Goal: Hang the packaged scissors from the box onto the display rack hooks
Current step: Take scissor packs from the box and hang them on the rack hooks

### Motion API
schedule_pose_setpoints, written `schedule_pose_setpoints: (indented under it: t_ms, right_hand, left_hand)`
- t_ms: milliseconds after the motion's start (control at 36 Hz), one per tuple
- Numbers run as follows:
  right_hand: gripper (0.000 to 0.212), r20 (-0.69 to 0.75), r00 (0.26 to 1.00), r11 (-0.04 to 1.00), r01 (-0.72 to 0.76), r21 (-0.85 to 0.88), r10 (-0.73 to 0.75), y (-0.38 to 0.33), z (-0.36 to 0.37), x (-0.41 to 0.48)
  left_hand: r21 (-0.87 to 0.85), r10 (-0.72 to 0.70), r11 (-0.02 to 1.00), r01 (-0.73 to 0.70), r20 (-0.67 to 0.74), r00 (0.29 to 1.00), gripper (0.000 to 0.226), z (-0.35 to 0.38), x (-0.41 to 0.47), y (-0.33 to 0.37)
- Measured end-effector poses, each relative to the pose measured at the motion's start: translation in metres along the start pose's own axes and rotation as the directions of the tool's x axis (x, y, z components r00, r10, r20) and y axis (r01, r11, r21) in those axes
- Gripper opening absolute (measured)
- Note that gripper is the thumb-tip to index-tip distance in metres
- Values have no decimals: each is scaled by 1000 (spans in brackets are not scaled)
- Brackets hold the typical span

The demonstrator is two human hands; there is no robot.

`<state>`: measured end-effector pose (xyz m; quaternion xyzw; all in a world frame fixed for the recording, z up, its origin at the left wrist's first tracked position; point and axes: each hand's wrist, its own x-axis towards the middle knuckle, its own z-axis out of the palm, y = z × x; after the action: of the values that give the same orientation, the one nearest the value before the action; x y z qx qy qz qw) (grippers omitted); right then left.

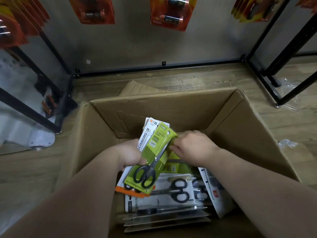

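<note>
An open cardboard box (171, 107) stands on the floor below me, with several packaged scissors (173, 191) lying in it. My left hand (130, 155) grips a small stack of packs above the box, a green scissors pack (154, 157) in front and white packs (145, 134) behind it. My right hand (193, 146) pinches the green pack's right edge near its top. The display rack panel (137, 48) rises behind the box; its hooks are out of view.
Orange packaged goods (169, 12) hang on the panel above. Black rack frames stand at left (39, 107) and right (288, 79). The floor is wooden, with clear plastic wrap (288, 143) lying at the right of the box.
</note>
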<state>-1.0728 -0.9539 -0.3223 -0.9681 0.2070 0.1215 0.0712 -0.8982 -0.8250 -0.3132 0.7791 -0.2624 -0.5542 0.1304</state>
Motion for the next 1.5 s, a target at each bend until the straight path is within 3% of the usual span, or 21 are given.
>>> schedule_pose_setpoints:
  t_ms: [83, 139, 278, 444, 528, 694, 972, 1222, 1306, 1500]
  right_hand:
    - [50, 416, 902, 970, -191, 150, 113, 0, 0, -1]
    - [56, 502, 856, 900, -308, 310, 120, -4, 1, -3]
    - [48, 386, 912, 694, -367, 620, 138, -16, -1, 4]
    - [46, 386, 909, 534, -408, 741, 159, -24, 7, 6]
    - [41, 368, 915, 487, -401, 776, 167, -27, 8, 5]
    - [55, 361, 907, 502, -422, 755, 218, -28, -3, 3]
    - [50, 352, 907, 520, -420, 744, 230, -38, -17, -3]
    - [60, 319, 929, 512, -368, 776, 185, -37, -25, -7]
    - [67, 286, 929, 524, -368, 768, 235, -29, -35, -11]
    - [43, 178, 921, 799, -390, 458, 347, -14, -40, -13]
  left_hand:
    - [-63, -10, 998, 9, -20, 1000, 36, 0, 1, -1]
    - [-123, -13, 992, 11, -16, 1000, 37, 0, 2, -1]
    - [-283, -5, 959, 18, 47, 999, 41, 5, 1, 5]
    - [-293, -57, 953, 82, 92, 994, 52, 7, 3, 3]
    - [-295, -82, 950, 104, 87, 993, 46, 7, 2, 2]
    - [-289, -42, 955, 67, 92, 995, 39, 5, -7, 5]
    - [-385, 39, 923, 20, 143, 989, 34, 4, -21, 13]
    - [-326, 30, 945, -27, 4, 1000, 30, -6, -26, 10]
    - [-318, 35, 947, -45, -35, 999, 34, -10, -31, 7]
    - [-308, 48, 948, -77, -99, 994, 31, -15, -40, 6]
